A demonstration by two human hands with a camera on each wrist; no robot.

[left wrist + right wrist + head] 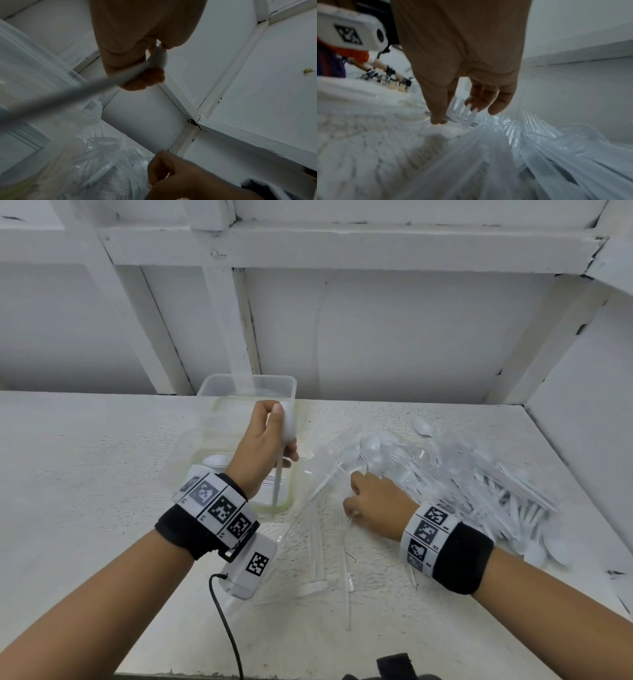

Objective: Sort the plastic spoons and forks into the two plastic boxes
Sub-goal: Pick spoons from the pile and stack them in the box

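Observation:
My left hand grips a white plastic spoon by its bowl, the handle pointing down over the near clear box. The left wrist view shows the same spoon between thumb and curled fingers of that hand. One white spoon lies in the near box. A second clear box stands behind it. My right hand rests at the left edge of the pile of clear forks and spoons. In the right wrist view, my right hand pinches a clear fork between thumb and fingers.
Loose clear forks lie on the white table between my arms. White panelled walls close the back and the right side. A black cable hangs from the left wrist camera. Another person works at the far left.

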